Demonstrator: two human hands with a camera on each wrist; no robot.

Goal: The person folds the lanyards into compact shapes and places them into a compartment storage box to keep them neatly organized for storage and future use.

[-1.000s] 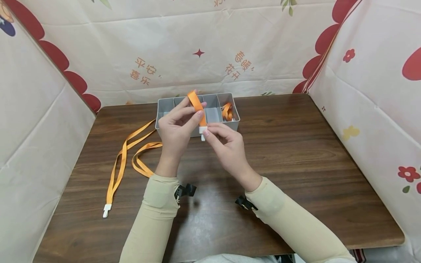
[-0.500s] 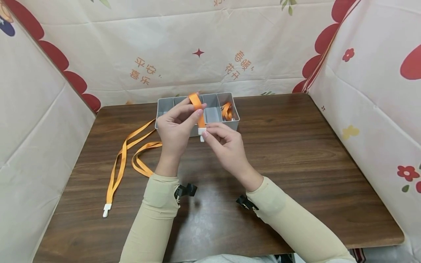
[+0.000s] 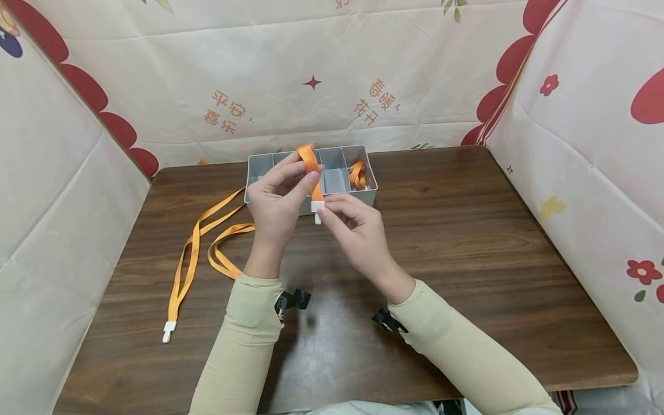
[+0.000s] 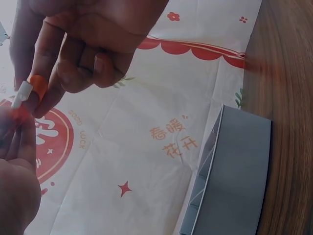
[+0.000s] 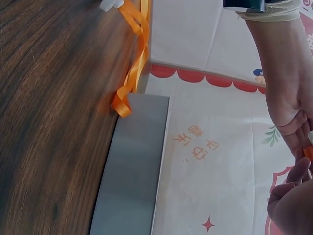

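Above the front of the grey divided box, my left hand (image 3: 277,199) pinches a folded orange lanyard (image 3: 308,158) between thumb and fingers, and the strap bends over the fingertips. The lanyard's white plastic clip (image 3: 317,206) hangs at the strap's lower end, pinched by the thumb and fingers of my right hand (image 3: 358,225). In the left wrist view the white clip (image 4: 22,94) shows between both hands beside the orange strap (image 4: 38,86). At the right edge of the right wrist view only a bit of the strap (image 5: 308,152) appears.
The grey box (image 3: 367,197) stands at the table's back edge; its rightmost compartment holds a coiled orange lanyard (image 3: 358,176). Left of my left arm lies a long orange lanyard (image 3: 195,242) with a white clip (image 3: 168,331). Another strap loop (image 3: 220,262) runs partly behind that arm.
Both hands keep their hold on the lanyard. The white clip and my right hand have shifted very slightly left; the lanyards on the table have not moved.
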